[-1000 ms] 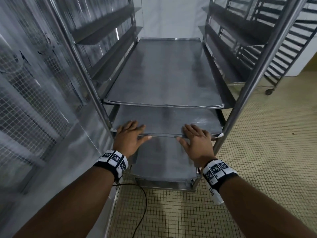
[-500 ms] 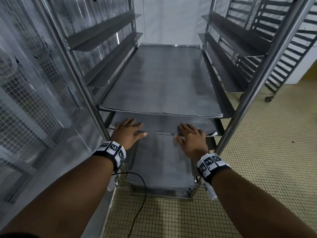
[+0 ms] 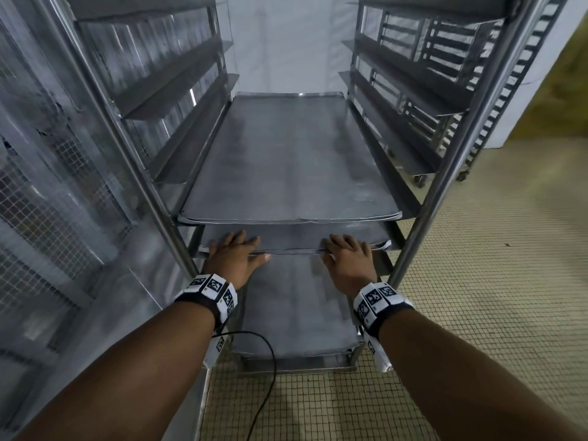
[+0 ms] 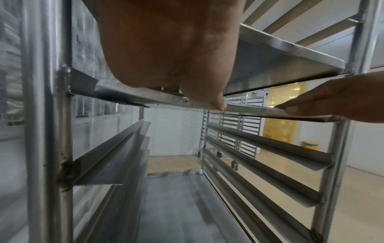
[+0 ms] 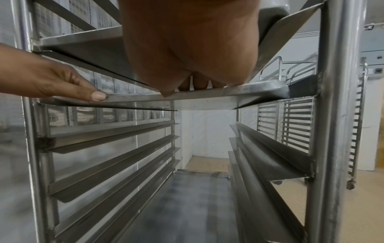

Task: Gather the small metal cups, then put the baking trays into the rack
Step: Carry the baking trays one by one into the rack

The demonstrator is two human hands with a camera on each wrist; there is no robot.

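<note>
A tall steel rack (image 3: pixel 451 160) was seen standing on a floor of small pale tiles (image 3: pixel 496 281), its angle rails running front to back on both sides. Close on the left, a metal wall panel with wire mesh (image 3: pixel 47 192) was seen just beside the rack's left post. Further racks on castors (image 3: pixel 496 100) were seen behind and to the right, against a white wall (image 3: pixel 286 43). A black cable (image 3: pixel 270 354) was seen trailing over the tiles near the rack's foot, below the left wrist.

Three baking trays were visible in the rack, each lying flat with its long axis running away from the camera into the rack. The upper tray (image 3: pixel 286 163) was seated fully on its rails. The middle tray (image 3: pixel 296 238) lay one level below, most of it hidden under the upper tray, with its near short edge projecting slightly at the rack's front. The lowest tray (image 3: pixel 296 310) lay near the floor.

The left hand (image 3: pixel 234 259) was laid on the middle tray's near edge towards its left corner, fingers spread and straight over the top, thumb stretched along the rim. The right hand (image 3: pixel 348 261) was laid likewise towards the right corner, fingers flat and extended. From the left wrist view, the left thumb (image 4: pixel 209 97) was seen pressed against the front rim (image 4: pixel 249 109). No small cups could be made out.
</note>
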